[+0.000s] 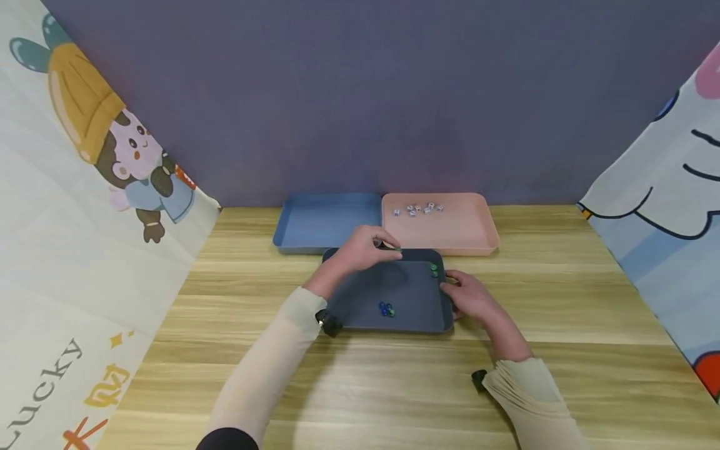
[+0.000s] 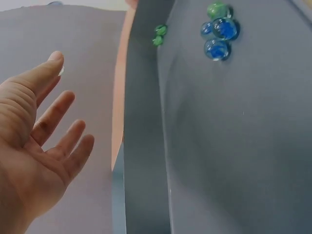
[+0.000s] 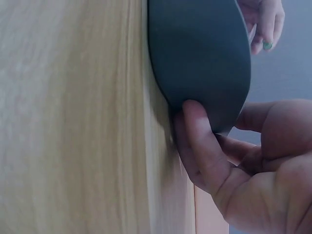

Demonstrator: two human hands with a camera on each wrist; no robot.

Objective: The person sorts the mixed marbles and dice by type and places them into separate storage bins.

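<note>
Over the far part of the dark grey tray [image 1: 360,319], my left hand [image 1: 365,248] pinches a green marble [image 3: 267,46] between thumb and index finger, its other fingers spread loosely. My right hand [image 1: 469,295] grips the tray's right side, fingers bent around its wall in the right wrist view. Inside the tray, a small cluster of blue marbles [image 2: 224,29] and a green marble [image 2: 217,9] lies near the front edge. Two more green marbles [image 1: 434,270] sit by the far right corner.
Behind the dark tray, a blue tray [image 1: 329,222] and a pink tray [image 1: 450,237] stand side by side against the grey backdrop. Several white dice [image 1: 419,209] lie in the pink one. Printed cloths hang left and right of the wooden table [image 1: 562,300].
</note>
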